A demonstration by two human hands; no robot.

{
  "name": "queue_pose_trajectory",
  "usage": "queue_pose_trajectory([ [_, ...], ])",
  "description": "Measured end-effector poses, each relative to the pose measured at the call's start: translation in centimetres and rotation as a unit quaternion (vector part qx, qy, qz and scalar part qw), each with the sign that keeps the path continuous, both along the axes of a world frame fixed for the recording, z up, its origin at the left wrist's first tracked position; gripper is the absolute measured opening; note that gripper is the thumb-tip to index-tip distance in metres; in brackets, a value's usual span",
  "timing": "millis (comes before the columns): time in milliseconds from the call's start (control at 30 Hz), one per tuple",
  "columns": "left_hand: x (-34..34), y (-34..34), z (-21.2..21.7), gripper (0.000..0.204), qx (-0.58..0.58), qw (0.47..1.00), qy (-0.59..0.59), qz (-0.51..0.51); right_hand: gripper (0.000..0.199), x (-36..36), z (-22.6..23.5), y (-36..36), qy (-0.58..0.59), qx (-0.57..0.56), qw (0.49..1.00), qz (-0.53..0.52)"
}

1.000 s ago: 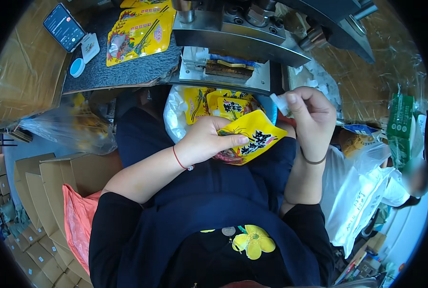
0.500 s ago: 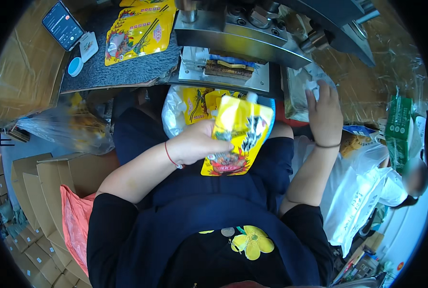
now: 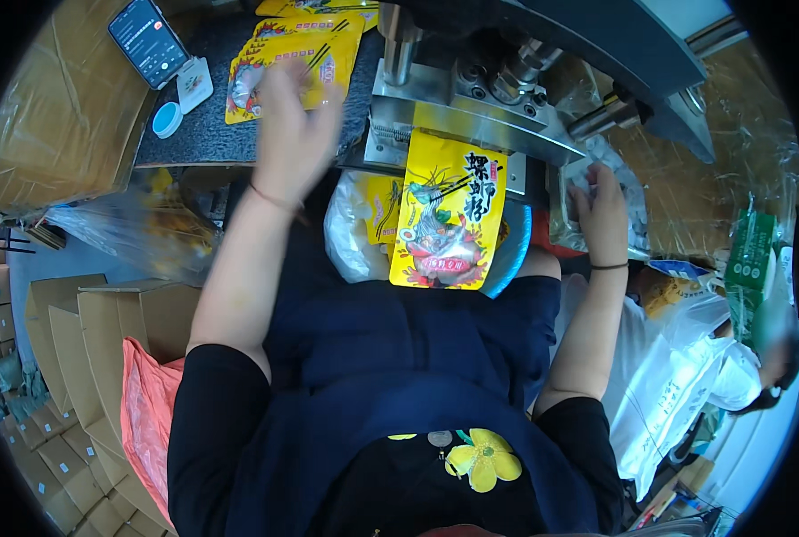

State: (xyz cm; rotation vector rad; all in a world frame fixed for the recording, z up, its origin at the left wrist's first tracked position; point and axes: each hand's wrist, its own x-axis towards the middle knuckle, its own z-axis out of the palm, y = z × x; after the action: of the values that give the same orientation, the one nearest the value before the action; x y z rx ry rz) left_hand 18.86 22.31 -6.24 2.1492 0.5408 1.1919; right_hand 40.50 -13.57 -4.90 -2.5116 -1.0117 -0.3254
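A yellow printed food pouch (image 3: 447, 224) hangs upright with its top edge caught in the jaws of a metal sealing machine (image 3: 471, 107). Neither hand touches it. My left hand (image 3: 294, 125) is blurred, raised over the dark bench with fingers spread, just below a pile of yellow pouches (image 3: 296, 49); it holds nothing. My right hand (image 3: 601, 215) rests in a clear plastic bag of small pale items (image 3: 628, 192) to the machine's right, and its grip is hidden.
A phone (image 3: 147, 40), a small white box and a blue cap (image 3: 166, 119) lie on the dark bench. A white bag of more pouches (image 3: 363, 224) sits on my lap. Flat cardboard boxes (image 3: 68, 358) stack at left. Another person in white (image 3: 739, 376) sits at right.
My left hand let go of the yellow pouch, which now hangs from the machine, and swung up left toward the pile. My right hand dropped slightly into the clear bag.
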Motion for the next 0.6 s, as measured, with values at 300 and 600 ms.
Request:
queue_pose_trajectory([
  [300,-8.0,-1.5,-0.7,0.025,0.288,0.925,0.235,-0.077,0.024,0.3,0.6,-1.2,-0.105,-0.011,0.994,0.028],
  [600,-8.3,-8.0,-0.9,0.021,-0.298,0.887,0.196,-0.294,0.03,0.5,1.2,-0.6,-0.05,0.005,0.994,0.099],
])
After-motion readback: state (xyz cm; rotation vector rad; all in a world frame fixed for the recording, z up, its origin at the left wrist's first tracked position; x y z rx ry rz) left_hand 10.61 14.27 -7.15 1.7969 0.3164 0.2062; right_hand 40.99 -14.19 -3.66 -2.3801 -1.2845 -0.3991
